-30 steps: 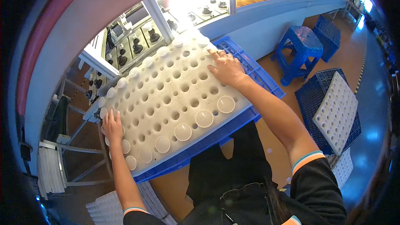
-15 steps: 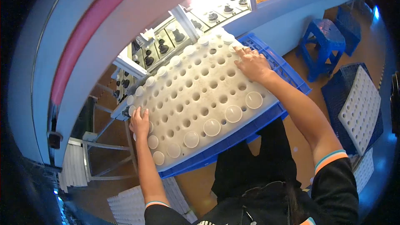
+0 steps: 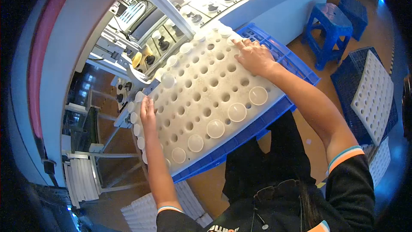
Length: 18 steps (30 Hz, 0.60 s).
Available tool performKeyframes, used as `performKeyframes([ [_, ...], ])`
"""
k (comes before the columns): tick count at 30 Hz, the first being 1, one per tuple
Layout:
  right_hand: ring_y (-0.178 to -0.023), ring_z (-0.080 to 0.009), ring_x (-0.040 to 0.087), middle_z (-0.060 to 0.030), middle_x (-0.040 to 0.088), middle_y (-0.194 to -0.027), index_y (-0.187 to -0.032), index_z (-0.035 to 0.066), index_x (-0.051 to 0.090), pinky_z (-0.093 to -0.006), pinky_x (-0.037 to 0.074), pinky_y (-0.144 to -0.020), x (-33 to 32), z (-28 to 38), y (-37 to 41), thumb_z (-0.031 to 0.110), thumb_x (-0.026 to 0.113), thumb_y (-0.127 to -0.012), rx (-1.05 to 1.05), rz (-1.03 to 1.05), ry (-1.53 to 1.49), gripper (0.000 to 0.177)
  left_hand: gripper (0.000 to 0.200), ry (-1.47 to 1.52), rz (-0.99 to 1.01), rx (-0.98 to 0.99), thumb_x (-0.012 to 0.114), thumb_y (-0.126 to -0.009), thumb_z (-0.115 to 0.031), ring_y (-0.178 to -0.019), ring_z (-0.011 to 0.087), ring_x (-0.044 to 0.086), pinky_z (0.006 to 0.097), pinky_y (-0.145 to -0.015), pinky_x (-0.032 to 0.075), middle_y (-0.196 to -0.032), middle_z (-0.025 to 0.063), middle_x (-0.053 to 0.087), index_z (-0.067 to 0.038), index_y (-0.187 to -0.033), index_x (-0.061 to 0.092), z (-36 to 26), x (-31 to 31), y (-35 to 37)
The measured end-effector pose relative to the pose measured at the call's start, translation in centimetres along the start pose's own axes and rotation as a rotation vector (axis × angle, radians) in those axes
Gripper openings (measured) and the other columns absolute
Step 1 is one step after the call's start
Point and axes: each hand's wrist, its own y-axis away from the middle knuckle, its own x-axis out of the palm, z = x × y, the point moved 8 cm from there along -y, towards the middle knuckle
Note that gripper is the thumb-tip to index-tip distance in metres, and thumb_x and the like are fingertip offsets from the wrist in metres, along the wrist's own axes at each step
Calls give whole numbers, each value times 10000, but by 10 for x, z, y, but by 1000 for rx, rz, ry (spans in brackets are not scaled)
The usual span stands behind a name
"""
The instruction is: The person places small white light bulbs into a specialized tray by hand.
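Observation:
A pale board (image 3: 201, 83) with rows of round holes lies in front of me. Clear shallow cups line its edges, including a cup (image 3: 215, 129) on the near side and a cup (image 3: 185, 48) on the far side. Another cup (image 3: 168, 80) sits a little inward from the far row. At the board's left edge, my left hand (image 3: 148, 114) has its fingers stretched out, close to a cup (image 3: 140, 96). Over the far right corner rests my right hand (image 3: 256, 58), fingers apart, the tips beside a cup (image 3: 232, 38). Neither hand visibly grips anything.
Beneath the board is a blue plastic crate (image 3: 296, 66). Behind it stands a lit machine with a metal frame (image 3: 167, 6) and black suction-cup-like parts (image 3: 163, 44). A blue stool (image 3: 332, 21) and another holed board (image 3: 375, 99) are at right; stacked white pieces (image 3: 81, 178) are lower left.
My left hand has shifted along the board's left edge, away from me. One cup now sits inward of the far row. The view has shifted, showing more of the machine; my right hand stays near its corner.

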Motion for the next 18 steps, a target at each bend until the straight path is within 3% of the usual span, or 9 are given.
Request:
performKeyframes([
  [3,-1202,-364,490,-175,464,-1353,-1424,155,361,-487,403,-990,1,-1,1,334,506,-924,-3,-3,-16,551,590,149,28,-48,544,-951,-294,-1311,261,396,393,-1074,322,-1437,176,380,-56,-1445,326,-2,27,10],
  [5,-1204,-363,488,-174,463,-1354,-1424,155,362,-486,401,-991,2,-2,0,336,507,-923,-2,-6,-26,552,651,-73,103,254,592,-916,-289,-1311,279,397,406,-1071,328,-1441,181,364,-82,-1459,300,-48,57,38],
  [6,-1208,-363,484,-174,460,-1356,-1423,156,365,-485,399,-994,2,-1,0,338,507,-924,-6,-17,-21,550,651,-76,109,251,592,-916,-289,-1311,279,397,406,-1071,328,-1441,181,364,-82,-1459,300,-53,64,43],
  [8,-1212,-363,481,-174,458,-1359,-1422,157,369,-484,396,-997,3,-1,-1,339,507,-924,-5,-20,-22,548,676,-491,164,497,642,-867,-243,-1270,309,438,409,-1044,360,-1403,180,392,-132,-1454,324,-75,86,53],
  [12,-1199,-357,488,-170,464,-1350,-1412,138,376,-470,409,-985,1,0,2,345,495,-931,-8,8,-16,538,676,-586,329,449,689,-799,-134,-1099,329,546,411,-971,423,-1351,174,428,-116,-1405,389,-73,112,46],
  [14,-1196,-360,489,-169,465,-1350,-1408,145,385,-468,409,-986,0,0,3,344,504,-925,-19,-19,-22,535,554,-505,219,361,675,-805,-113,-1021,306,592,385,-898,468,-1281,169,492,-109,-1315,459,-73,111,34],
  [18,-1211,-375,488,-188,464,-1369,-1409,156,397,-487,406,-991,1,-1,0,371,476,-937,-27,-47,-13,524,464,-515,199,421,677,-801,-116,-974,285,615,370,-852,490,-1174,165,564,-88,-1228,498,-86,130,15],
])
